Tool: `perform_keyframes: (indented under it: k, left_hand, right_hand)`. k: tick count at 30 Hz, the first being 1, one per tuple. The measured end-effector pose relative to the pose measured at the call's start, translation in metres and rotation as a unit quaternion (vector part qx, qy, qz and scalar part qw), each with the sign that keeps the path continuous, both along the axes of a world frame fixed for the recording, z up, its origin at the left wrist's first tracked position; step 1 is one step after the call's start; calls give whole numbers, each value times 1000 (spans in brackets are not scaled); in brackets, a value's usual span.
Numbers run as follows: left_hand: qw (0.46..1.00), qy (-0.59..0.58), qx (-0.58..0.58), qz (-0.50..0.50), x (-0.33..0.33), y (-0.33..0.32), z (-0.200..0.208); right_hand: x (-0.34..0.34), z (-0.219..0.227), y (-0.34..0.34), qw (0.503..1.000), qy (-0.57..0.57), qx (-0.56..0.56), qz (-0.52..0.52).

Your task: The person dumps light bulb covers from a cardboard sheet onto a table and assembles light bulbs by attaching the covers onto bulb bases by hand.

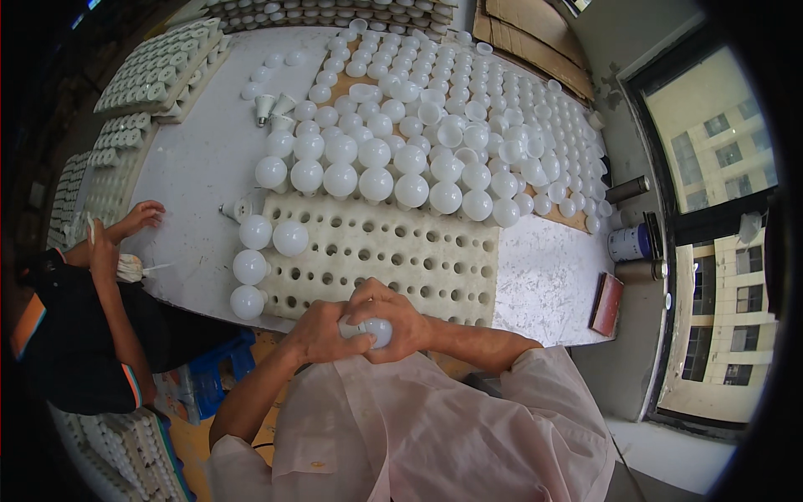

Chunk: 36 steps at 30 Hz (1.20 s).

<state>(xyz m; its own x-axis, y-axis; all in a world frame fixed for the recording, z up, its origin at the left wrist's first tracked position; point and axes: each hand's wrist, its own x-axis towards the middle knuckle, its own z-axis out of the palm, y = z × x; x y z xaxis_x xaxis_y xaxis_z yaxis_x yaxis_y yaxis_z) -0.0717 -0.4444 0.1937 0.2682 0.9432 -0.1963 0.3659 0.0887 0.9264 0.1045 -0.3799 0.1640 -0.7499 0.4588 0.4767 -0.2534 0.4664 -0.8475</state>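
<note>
My left hand [318, 333] and my right hand [405, 321] are both closed around one white light bulb [381, 334], close to my shirt front. The bulb lies sideways, its rounded dome showing between the fingers. Just beyond my hands is a cream foam tray [376, 243] with rows of holes. Several white bulbs [249, 267] stand at its left end, and another bulb [290, 238] sits beside them. Past the tray, rows of bulbs [375, 184] stand close together.
Loose dome covers [450, 134] lie among the far bulbs. A co-worker's hand [144, 216] reaches over the white table [196, 159] at left. Stacked trays [155, 71] stand beyond. At right are a blue-and-white can [627, 243], a dark red box [606, 304] and a window [711, 134].
</note>
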Motion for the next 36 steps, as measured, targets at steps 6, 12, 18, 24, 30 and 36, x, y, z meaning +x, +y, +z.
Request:
perform_keyframes:
  k: [6, 12, 18, 24, 30, 36]
  left_hand:
    - [999, 53, 6, 12, -17, -7, 4]
    - [946, -245, -204, 61, -64, -18, -24]
    - [943, -89, -30, 320, -153, -29, -21]
    - [870, -30, -32, 491, -288, 29, -70]
    - [773, 245, -77, 580, -423, 120, -158]
    - [641, 370, -235, 630, -482, 203, -192]
  right_hand:
    - [-21, 4, 5, 999, 23, 29, 23]
    - [-44, 5, 4, 983, -164, -81, -10]
    - [-110, -10, 31, 977, -166, 87, -98]
    - [-186, -25, 33, 916, -268, 297, -2]
    - [-215, 14, 58, 964, -225, 140, -35]
    - [-190, 36, 169, 925, -231, 125, -276]
